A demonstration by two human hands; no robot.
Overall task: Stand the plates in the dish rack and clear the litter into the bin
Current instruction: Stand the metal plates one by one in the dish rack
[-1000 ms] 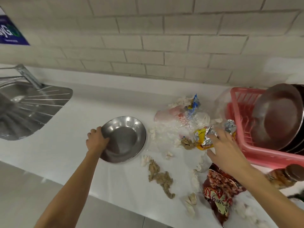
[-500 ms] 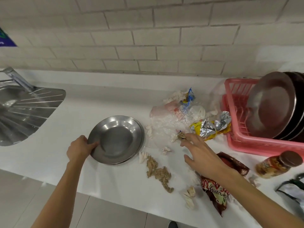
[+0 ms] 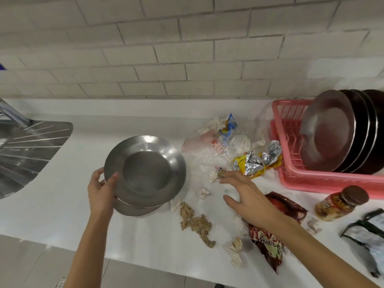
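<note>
My left hand (image 3: 100, 190) grips the near-left rim of a steel plate (image 3: 145, 170), tilted up off a second steel plate (image 3: 135, 209) that lies flat on the white counter (image 3: 62, 196). My right hand (image 3: 247, 197) hovers open, fingers spread, over the litter, its fingertips at a small brown crumpled scrap (image 3: 222, 173). The pink dish rack (image 3: 311, 179) at the right holds several plates (image 3: 330, 132) standing on edge. Litter lies between: a yellow foil wrapper (image 3: 256, 163), clear plastic (image 3: 209, 154), brown paper scraps (image 3: 195, 222) and a red snack bag (image 3: 268, 244).
A steel sink drainboard (image 3: 29, 146) and tap sit at the far left. A brown-capped jar (image 3: 340, 202) lies near the rack's front. A clear bag with black trim (image 3: 367, 235) is at the right edge. The tiled wall runs behind; the counter's front edge is close.
My left hand has closed on the top plate's rim and lifted it off the plate beneath. My right hand has drawn back from the foil wrapper toward the small scraps.
</note>
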